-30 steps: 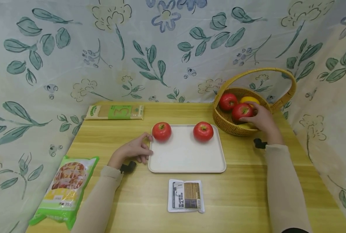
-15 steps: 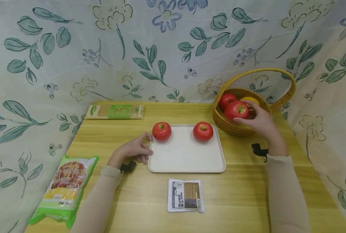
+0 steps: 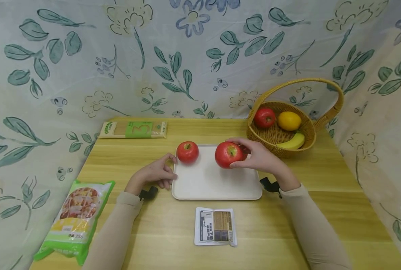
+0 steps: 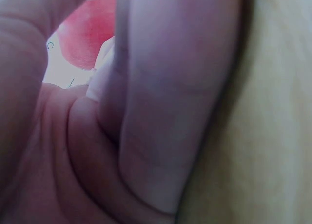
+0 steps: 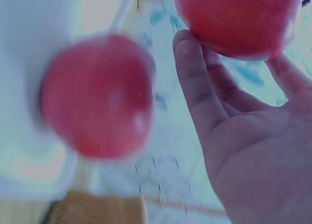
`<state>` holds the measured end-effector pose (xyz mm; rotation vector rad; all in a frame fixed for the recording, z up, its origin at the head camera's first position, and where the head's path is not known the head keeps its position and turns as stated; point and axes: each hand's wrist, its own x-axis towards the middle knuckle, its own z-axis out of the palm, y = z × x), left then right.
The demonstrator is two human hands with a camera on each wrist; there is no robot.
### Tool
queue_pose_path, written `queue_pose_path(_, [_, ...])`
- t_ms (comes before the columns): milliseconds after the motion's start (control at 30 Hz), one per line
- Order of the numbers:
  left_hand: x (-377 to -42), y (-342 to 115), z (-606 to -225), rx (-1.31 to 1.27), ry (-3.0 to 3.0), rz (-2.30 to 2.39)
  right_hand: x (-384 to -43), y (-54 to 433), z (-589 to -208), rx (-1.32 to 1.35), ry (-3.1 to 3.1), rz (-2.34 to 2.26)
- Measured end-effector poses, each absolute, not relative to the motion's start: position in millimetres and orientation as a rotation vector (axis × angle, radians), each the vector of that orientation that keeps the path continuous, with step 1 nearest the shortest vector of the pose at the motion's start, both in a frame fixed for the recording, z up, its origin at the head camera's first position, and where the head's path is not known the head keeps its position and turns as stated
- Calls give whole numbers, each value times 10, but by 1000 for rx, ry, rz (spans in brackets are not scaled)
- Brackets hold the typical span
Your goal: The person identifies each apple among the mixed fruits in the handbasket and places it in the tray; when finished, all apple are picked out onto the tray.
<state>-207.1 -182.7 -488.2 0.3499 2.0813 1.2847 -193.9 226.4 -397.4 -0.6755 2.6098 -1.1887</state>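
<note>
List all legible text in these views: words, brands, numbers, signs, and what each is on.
"3": large numeral on the green label of the flat packet; its smaller print is too small to read.
Green-trimmed bag: a printed line near the bottom, too blurred to quote.
White pouch: dark characters on its label, too small and turned sideways to read reliably.

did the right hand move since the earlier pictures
Yes. In the head view, the right hand has moved left, from the wicker basket to over the white tray, gripping a red apple; the basket has stayed put.
</note>
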Motion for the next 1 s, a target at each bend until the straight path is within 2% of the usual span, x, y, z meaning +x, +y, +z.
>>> queue_pose_path(467, [-2090,-1837,-4922,343,2086,1274,-1950,1331,-4472,-949,2298,-1004])
queue_pose_path(1000, [-2077,-1824,-4891,329,2083,1284,-1917,1157,-4528,-931,2281,-1003])
